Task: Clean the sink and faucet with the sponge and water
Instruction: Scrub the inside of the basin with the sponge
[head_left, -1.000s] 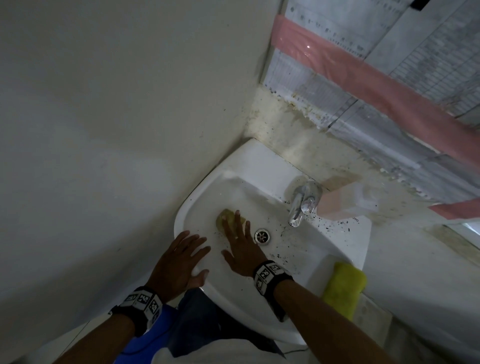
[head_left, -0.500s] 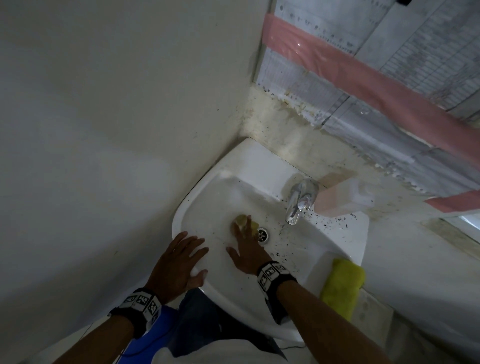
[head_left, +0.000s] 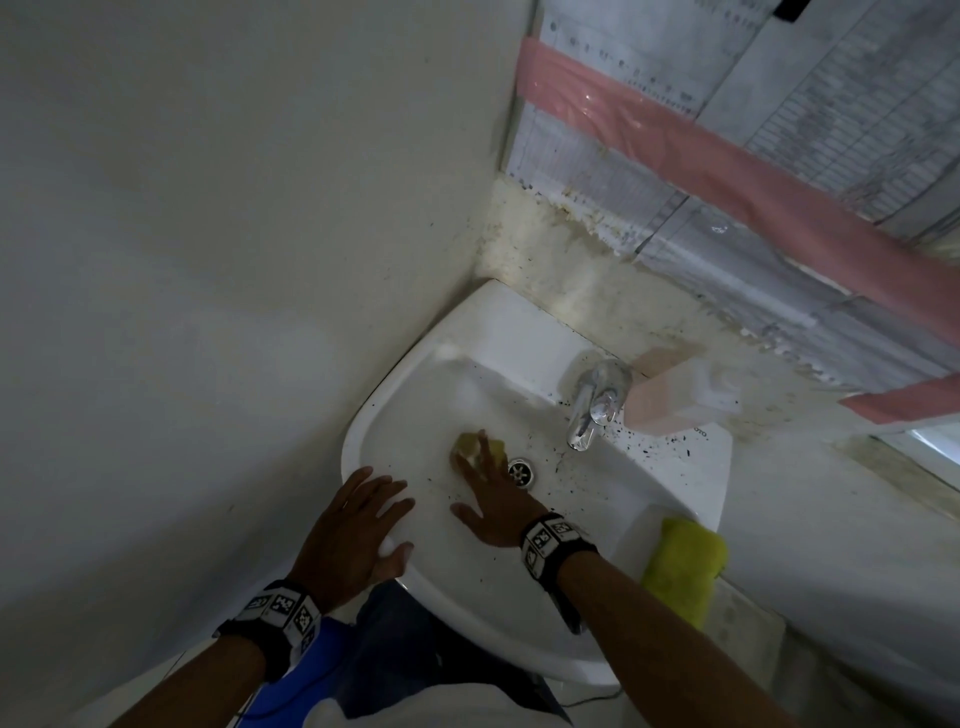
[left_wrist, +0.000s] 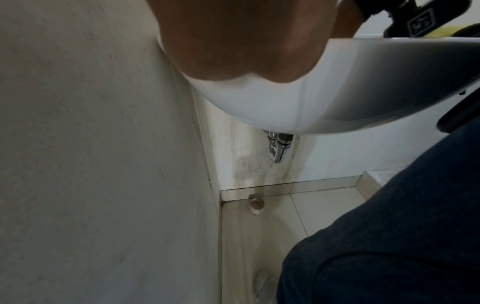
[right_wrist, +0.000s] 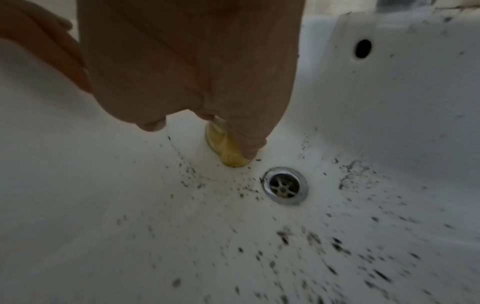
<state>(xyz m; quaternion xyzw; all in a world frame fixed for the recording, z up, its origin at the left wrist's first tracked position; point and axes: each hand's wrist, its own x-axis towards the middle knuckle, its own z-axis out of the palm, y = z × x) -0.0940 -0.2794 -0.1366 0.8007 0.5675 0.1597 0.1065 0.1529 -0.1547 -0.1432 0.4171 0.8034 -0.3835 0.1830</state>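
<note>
Scrubbing of basin floor under way. Right hand (head_left: 493, 499), fingers extended flat, pressing yellow sponge (right_wrist: 228, 148) onto white sink (head_left: 467, 618) at 10 o'clock of drain (head_left: 521, 472). Left hand (head_left: 353, 535) spread flat on rim. Next, probably: sweep toward black specks at 5 o'clock; chrome faucet (head_left: 592, 410) pending.

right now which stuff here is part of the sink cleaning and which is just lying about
In use:
- sponge, pressed flat under the right hand beside the drain
- sink, its basin speckled with black specks
- faucet
- left hand, resting on the sink rim

Lying about:
- yellow cloth on the sink's right edge
- pink bottle behind the faucet
</note>
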